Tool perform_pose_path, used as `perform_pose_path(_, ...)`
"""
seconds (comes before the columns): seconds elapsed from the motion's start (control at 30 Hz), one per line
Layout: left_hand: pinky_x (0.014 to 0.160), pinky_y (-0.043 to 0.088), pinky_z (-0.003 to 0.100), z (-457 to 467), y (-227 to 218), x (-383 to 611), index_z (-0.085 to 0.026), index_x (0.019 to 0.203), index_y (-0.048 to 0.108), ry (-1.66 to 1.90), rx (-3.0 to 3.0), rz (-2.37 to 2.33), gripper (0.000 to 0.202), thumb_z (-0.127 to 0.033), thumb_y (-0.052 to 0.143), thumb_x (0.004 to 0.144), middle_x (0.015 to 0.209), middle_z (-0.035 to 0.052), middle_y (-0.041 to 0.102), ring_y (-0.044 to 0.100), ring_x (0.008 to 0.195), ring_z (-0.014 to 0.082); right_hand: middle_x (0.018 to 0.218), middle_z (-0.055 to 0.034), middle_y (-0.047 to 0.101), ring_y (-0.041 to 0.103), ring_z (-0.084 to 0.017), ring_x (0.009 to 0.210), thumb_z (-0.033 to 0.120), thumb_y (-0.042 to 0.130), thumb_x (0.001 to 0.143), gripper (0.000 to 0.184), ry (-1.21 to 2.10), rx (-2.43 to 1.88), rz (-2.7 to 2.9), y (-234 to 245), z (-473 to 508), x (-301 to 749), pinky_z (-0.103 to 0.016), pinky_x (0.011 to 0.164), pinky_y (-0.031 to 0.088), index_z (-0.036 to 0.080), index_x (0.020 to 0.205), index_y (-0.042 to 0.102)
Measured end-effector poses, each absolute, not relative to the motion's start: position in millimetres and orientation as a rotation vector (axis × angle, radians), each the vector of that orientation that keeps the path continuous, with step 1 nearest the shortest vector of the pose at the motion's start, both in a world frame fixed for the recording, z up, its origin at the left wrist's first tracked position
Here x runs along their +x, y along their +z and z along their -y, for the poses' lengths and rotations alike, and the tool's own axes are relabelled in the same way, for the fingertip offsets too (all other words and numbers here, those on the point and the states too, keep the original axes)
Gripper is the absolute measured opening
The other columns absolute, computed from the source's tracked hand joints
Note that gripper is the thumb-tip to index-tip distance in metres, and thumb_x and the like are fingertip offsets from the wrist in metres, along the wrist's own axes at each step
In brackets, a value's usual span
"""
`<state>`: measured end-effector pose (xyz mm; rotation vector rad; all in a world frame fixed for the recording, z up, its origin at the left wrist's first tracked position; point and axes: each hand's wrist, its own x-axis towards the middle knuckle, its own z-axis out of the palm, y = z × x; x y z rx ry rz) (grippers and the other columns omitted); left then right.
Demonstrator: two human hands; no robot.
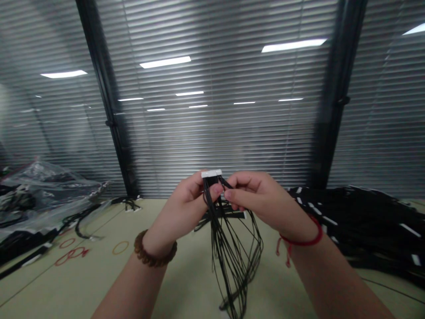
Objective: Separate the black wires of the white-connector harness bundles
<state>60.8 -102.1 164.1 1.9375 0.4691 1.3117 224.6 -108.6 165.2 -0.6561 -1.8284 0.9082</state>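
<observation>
A white connector [211, 173] with many thin black wires [229, 248] hanging from it is held up at the centre of the head view. My left hand [189, 201] is closed on the connector end, its thumb lying across the wires just below the white housing. Fingers of my right hand [257, 192] pinch some black wires close to the connector's right side. The loose wires fan out and drop toward the bottom edge. Behind them, another dark cable piece with a white end [245, 215] rests on the table.
Clear plastic bags [43, 190] and black cables lie on the table [133, 283] at left. Red rubber bands [68, 254] and a yellow band [120, 247] are near them. A big pile of black cables [361, 221] is at right. Glass with blinds [219, 133] stands behind.
</observation>
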Motion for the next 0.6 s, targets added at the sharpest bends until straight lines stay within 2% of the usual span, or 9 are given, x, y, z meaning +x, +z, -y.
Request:
perform_pose_path(0.07, 0.059, 0.043, 0.021, 100.3, 162.2, 60.5, -0.015, 0.075, 0.06, 1.282, 1.931, -0.469, 0.014, -0.027, 0.061, 0.083, 0.067, -0.0013, 0.058, 0.051, 0.062, 0.0115, 0.06, -0.0002, 0.055, 0.051, -0.008, 0.052, 0.02, 0.051, 0.076, 0.012, 0.991, -0.653, 1.83, 165.6, 110.6, 223.4, -0.019, 0.049, 0.038, 0.013, 0.066, 0.051)
perform_pose_path(0.13, 0.061, 0.043, 0.021, 98.3, 160.3, 60.3, -0.015, 0.075, 0.059, 1.288, 1.903, -0.468, 0.015, -0.026, 0.058, 0.085, 0.067, -0.001, 0.058, 0.051, 0.063, 0.0113, 0.057, -0.0002, 0.055, 0.05, -0.008, 0.047, 0.019, 0.045, 0.078, 0.012, 1.074, -0.642, 1.835, 166.0, 113.0, 222.8, -0.019, 0.045, 0.037, 0.013, 0.069, 0.05)
perform_pose_path(0.27, 0.067, 0.045, 0.023, 99.4, 162.3, 59.3, -0.016, 0.076, 0.055, 1.303, 1.787, -0.422, 0.018, -0.028, 0.051, 0.088, 0.071, -0.0004, 0.053, 0.052, 0.067, 0.0119, 0.05, 0.0075, 0.036, 0.028, -0.003, 0.039, 0.023, 0.046, 0.081, 0.011, 1.172, -0.629, 1.808, 168.6, 115.4, 226.4, -0.014, 0.037, 0.021, 0.013, 0.081, 0.051)
perform_pose_path(0.33, 0.052, 0.044, 0.021, 102.6, 167.4, 57.7, -0.017, 0.069, 0.049, 1.255, 1.65, -0.365, 0.022, -0.029, 0.051, 0.087, 0.062, -0.0038, 0.043, 0.045, 0.052, 0.0091, 0.052, 0.0084, 0.029, 0.02, -0.003, 0.041, 0.027, 0.049, 0.081, 0.016, 1.195, -0.649, 1.782, 170.3, 114.0, 231.4, -0.014, 0.036, 0.014, 0.011, 0.082, 0.052)
perform_pose_path(0.4, 0.037, 0.03, 0.015, 104.9, 173.7, 54.2, -0.017, 0.066, 0.045, 1.288, 1.476, -0.317, 0.023, -0.026, 0.056, 0.084, 0.056, -0.0074, 0.03, 0.029, 0.041, 0.0052, 0.052, 0.0089, 0.025, 0.016, -0.003, 0.043, 0.029, 0.05, 0.081, 0.019, 1.201, -0.682, 1.769, 171.4, 110.7, 238.4, -0.016, 0.037, 0.01, 0.01, 0.082, 0.053)
perform_pose_path(0.47, 0.034, 0.018, 0.015, 103.8, 179.7, 48.1, -0.017, 0.067, 0.047, 1.495, 1.376, -0.345, 0.02, -0.023, 0.057, 0.082, 0.054, -0.0083, 0.024, 0.019, 0.039, 0.0048, 0.052, 0.009, 0.024, 0.015, -0.004, 0.043, 0.03, 0.052, 0.081, 0.021, 1.204, -0.719, 1.774, 171.5, 106.2, 246.1, -0.016, 0.037, 0.01, 0.01, 0.082, 0.055)
perform_pose_path(0.6, 0.037, 0.016, 0.021, 93.0, 187.3, 28.0, -0.019, 0.064, 0.043, 2.034, 1.375, -0.49, 0.024, -0.023, 0.045, 0.088, 0.052, -0.0077, 0.022, 0.019, 0.039, 0.0066, 0.052, 0.008, 0.027, 0.018, -0.003, 0.043, 0.032, 0.057, 0.078, 0.021, 1.186, -0.798, 1.804, 169.4, 95.9, 258.3, -0.017, 0.038, 0.011, 0.011, 0.079, 0.056)
